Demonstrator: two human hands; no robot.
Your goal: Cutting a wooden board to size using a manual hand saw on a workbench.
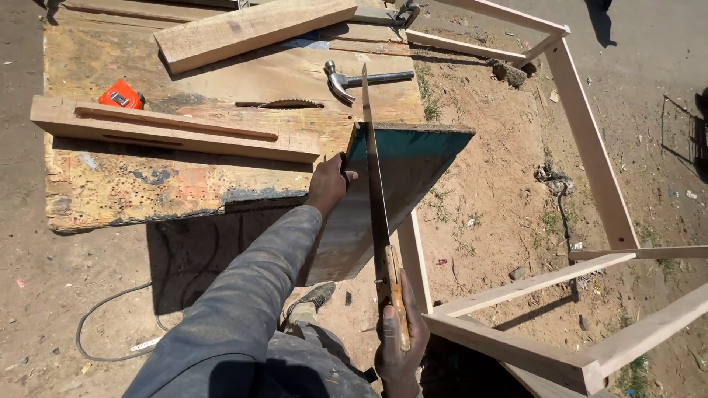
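My right hand [400,340] grips the wooden handle of a long hand saw [374,184]. Its blade runs away from me along the edge of a teal-faced board [413,158] that leans down from the worn wooden table [110,184]. My left hand [329,182] clasps the upper edge of that board, next to the blade. The saw's tip reaches up near a steel hammer [354,78] lying on the table.
A circular saw blade [280,104] pokes up through the table top. Planks [243,29] and an orange tape measure [122,95] lie on it. A pale wooden frame [590,147] stands on the sandy ground to the right. A cable [103,324] loops at lower left.
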